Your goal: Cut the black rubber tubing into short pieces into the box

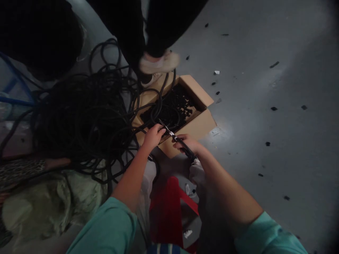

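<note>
Centrally, black-handled cutting tool [181,142] grasped by right hand [188,141], blades [166,128] held over cardboard box [196,126]; left hand [153,136] curled just beside blades, its grasp cannot be told; black cords [82,109] heaped left of frame centre.

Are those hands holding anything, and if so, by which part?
The right hand holds a scissor-like tool by its dark handles. What the left hand grips, if anything, can't be told.

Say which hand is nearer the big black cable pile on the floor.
Left. The left hand is just right of the cable pile; the right hand is farther right, gripping a black-handled tool.
</note>
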Demonstrator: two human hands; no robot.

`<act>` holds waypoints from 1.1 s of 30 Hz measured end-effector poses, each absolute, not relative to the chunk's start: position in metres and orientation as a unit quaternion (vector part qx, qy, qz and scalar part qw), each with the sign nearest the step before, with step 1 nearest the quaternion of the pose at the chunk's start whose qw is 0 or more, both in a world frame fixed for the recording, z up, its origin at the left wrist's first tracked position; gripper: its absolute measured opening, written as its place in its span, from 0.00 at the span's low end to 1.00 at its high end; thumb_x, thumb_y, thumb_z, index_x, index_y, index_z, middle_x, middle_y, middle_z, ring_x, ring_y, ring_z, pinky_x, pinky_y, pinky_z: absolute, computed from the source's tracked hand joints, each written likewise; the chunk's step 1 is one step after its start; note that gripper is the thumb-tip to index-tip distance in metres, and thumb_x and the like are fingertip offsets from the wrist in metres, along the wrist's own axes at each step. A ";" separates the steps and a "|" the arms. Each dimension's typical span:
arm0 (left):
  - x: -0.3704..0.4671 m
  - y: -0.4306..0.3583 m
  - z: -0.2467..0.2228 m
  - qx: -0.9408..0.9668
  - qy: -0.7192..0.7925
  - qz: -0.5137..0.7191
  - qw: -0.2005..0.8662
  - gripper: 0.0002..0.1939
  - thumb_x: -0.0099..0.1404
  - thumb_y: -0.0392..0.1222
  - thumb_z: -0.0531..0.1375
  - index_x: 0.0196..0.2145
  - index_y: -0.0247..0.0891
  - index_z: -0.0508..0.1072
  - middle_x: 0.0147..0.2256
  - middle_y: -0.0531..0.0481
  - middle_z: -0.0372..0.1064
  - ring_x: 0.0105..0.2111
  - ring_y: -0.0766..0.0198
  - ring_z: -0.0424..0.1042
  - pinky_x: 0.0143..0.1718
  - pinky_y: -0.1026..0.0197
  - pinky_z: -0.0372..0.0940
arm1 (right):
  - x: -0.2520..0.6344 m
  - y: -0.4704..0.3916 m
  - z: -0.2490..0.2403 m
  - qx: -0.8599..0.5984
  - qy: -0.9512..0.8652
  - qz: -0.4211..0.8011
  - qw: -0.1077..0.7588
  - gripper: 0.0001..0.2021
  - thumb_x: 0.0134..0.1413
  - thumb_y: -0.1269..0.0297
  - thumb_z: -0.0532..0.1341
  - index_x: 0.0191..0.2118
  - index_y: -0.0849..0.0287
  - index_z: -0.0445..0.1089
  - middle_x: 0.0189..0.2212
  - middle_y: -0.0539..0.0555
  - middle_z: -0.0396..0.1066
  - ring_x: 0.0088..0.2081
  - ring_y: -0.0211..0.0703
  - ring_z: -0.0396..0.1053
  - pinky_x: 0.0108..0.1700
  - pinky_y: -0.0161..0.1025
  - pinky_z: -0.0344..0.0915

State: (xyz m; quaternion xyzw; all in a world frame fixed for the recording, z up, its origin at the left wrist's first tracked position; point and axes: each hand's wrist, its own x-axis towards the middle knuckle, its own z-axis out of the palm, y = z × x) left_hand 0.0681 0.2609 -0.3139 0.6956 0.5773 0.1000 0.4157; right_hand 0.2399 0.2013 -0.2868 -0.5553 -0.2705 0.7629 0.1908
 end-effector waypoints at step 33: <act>0.040 0.272 -0.282 0.669 0.582 0.123 0.446 0.13 0.55 0.42 0.53 0.32 0.34 0.74 0.25 0.50 0.70 0.27 0.64 0.67 0.31 0.63 0.60 | 0.217 0.215 -0.299 -0.544 -0.439 0.674 0.238 0.20 0.31 0.69 0.59 0.38 0.61 0.71 0.23 0.45 0.62 0.26 0.34 0.57 0.31 0.32 0.55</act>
